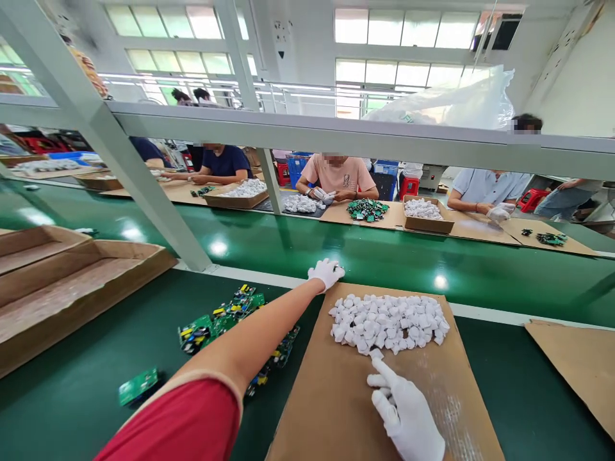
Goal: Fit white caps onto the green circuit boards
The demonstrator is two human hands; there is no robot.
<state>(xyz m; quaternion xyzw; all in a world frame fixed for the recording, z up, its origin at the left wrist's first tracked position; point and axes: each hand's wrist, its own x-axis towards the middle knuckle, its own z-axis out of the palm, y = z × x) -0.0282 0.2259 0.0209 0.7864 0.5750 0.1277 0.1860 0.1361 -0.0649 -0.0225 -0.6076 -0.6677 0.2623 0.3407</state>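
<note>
In a white glove, my left hand (327, 274) reaches out over the near edge of the green conveyor belt (269, 250). Its fingers curl down, and a small bit of something shows at the fingertips, too small to name. My right hand (406, 410), also gloved, is low over a brown cardboard sheet (331, 390). Its index finger stretches out to a small white piece (377, 354) at the near edge of a spread of similar white pieces (389, 320); the other fingers are bent and loosely apart. Left of the sheet, my forearm partly covers a heap of green circuit boards (240, 307).
A single circuit board (138, 387) lies on the dark green table. Cardboard trays (96, 275) stand at left, near a slanting white post (129, 160). Another cardboard sheet (576, 365) is at right. Across the belt, several people sit at work with boards and white pieces.
</note>
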